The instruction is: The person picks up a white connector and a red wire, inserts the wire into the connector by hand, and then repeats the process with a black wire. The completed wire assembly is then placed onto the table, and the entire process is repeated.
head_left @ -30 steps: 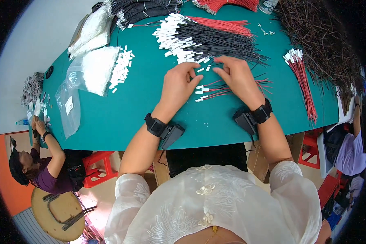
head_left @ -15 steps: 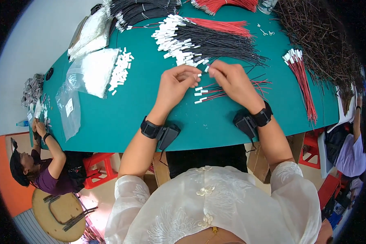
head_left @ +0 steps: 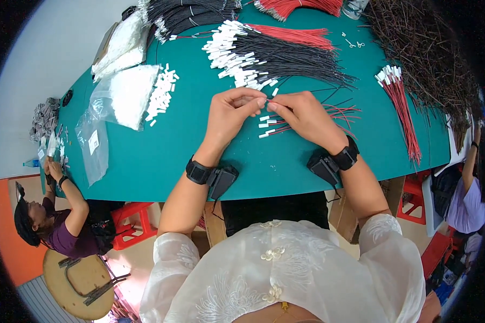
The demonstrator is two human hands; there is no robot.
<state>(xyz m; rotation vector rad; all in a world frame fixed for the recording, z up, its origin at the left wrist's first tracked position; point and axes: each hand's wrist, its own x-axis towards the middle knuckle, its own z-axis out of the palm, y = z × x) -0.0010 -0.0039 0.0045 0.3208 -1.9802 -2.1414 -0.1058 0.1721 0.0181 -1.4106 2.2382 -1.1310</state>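
My left hand (head_left: 229,113) is pinched closed around a small white connector housing, now mostly hidden by the fingertips. Right against it, my right hand (head_left: 303,114) pinches a thin red wire (head_left: 270,100), whose end meets the left fingertips. Below the fingers lie several red wires (head_left: 339,112) with white connector ends (head_left: 265,125), partly under my right hand. Just beyond my fingertips rests a white connector (head_left: 275,92) on a black wire. Farther up is a wide fan of black wires (head_left: 291,59) with white connectors, red wires (head_left: 302,36) along its far side.
A plastic bag of white housings (head_left: 132,94) lies left, loose housings (head_left: 161,97) spilling beside it. At right are a red wire bundle (head_left: 402,113) and a dark wire heap (head_left: 425,48). Black wire bundles (head_left: 194,13) lie at the back. A co-worker (head_left: 59,220) sits left.
My right hand has moved slightly left, bringing the red wire to my left fingertips. The white connector beside my right fingertips now lies apart from them. My left hand has hardly moved.
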